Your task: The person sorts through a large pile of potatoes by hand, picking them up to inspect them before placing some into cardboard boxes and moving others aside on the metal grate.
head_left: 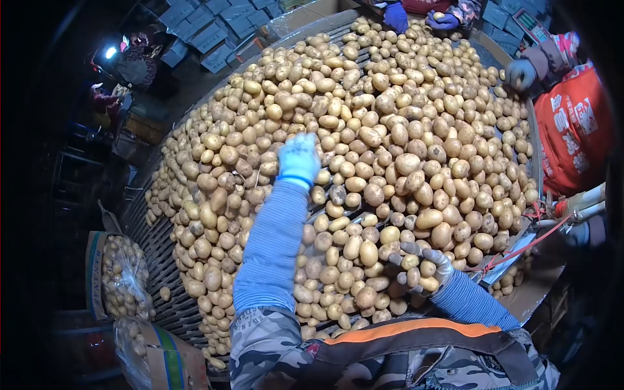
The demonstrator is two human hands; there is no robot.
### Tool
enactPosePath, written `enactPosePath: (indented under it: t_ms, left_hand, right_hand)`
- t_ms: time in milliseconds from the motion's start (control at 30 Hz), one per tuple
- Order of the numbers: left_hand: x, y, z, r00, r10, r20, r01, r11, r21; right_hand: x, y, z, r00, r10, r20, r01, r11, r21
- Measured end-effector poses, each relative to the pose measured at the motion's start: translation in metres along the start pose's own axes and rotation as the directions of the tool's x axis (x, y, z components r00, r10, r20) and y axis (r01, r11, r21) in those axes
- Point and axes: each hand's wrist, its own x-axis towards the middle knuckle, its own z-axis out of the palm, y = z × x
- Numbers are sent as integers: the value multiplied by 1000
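A broad heap of potatoes (pixel 407 164) covers the slatted sorting table (pixel 338 29) in front of me. My left hand (pixel 299 158), in a pale blue-white glove, is over the middle of the heap. Its fingers curl downward, and whatever they hold, if anything, is hidden. Nearer to my body, at the right, my right hand (pixel 442 265) wears a greyish glove with dark fingertips. Its fingers curl around several small potatoes (pixel 426 268) at the surface of the heap. Loose potatoes surround both hands.
A bag of potatoes (pixel 123 279) and a box with potatoes (pixel 172 357) stand at the left. Co-workers' gloved hands (pixel 395 17) (pixel 521 75) work at the far and right edges. A red cord (pixel 520 250) crosses the right corner. Stacked cartons (pixel 211 32) stand behind.
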Motion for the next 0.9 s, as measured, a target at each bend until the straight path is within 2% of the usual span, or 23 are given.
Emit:
enactPosePath:
  t_ms: [33,67,133,200,233,267,333,367,400,467,533,600,667,733,800,867,900]
  left_hand:
    - [15,-2,-3,994,-76,79,68,993,98]
    - [26,-15,16,993,-92,72,69,959,273]
    - [38,-12,6,977,-110,184,43,942,333]
    - [47,-12,9,986,-129,106,83,931,356]
    - [56,-8,-6,950,-209,233,122,933,339]
    - [59,-4,-22,911,-237,336,126,939,320]
    - [49,-10,-13,939,-212,272,159,966,203]
    - [45,-11,-12,907,-239,348,155,955,253]
    - [36,-5,-16,897,-266,353,174,946,272]
    - [16,0,-16,869,-305,389,289,952,101]
    - [-9,28,-33,877,-226,423,241,970,20]
    - [-46,59,-21,965,-133,226,90,977,193]
    - [-75,87,-28,983,-47,176,5,972,236]
    - [-106,107,-17,995,101,3,-97,942,320]
    - [-113,106,-21,977,196,-86,-180,969,166]
    - [-104,89,-32,988,103,113,-97,994,-58]
    - [-93,69,-27,995,89,-49,-91,995,-36]
  right_hand:
    - [1,-1,2,1000,0,-7,0,1000,-19]
    - [2,-1,4,1000,-2,-18,1,999,-36]
    - [0,1,1,1000,8,-8,-9,999,-32]
    - [3,-3,-3,998,37,53,-36,999,-8]
    - [3,-5,-7,994,57,89,-56,998,-18]
    - [1,-5,-7,998,30,52,-28,999,-40]
    - [-5,-2,-7,999,-41,-13,40,996,-82]
    - [-8,-4,-9,999,5,40,-5,1000,-22]
    - [-9,-6,-11,994,52,100,-55,998,36]
    - [-9,-3,-10,997,44,66,-49,996,75]
    - [-6,1,-11,996,63,68,-69,995,77]
    - [-2,5,-7,995,77,57,-81,994,69]
    - [-1,6,-2,996,85,31,-86,995,53]
    - [-2,4,-3,996,84,38,-86,995,51]
    - [-1,2,1,998,60,5,-60,998,20]
    - [-2,4,10,997,13,-71,-15,999,-39]
    - [-2,3,8,998,38,-52,-38,999,-12]
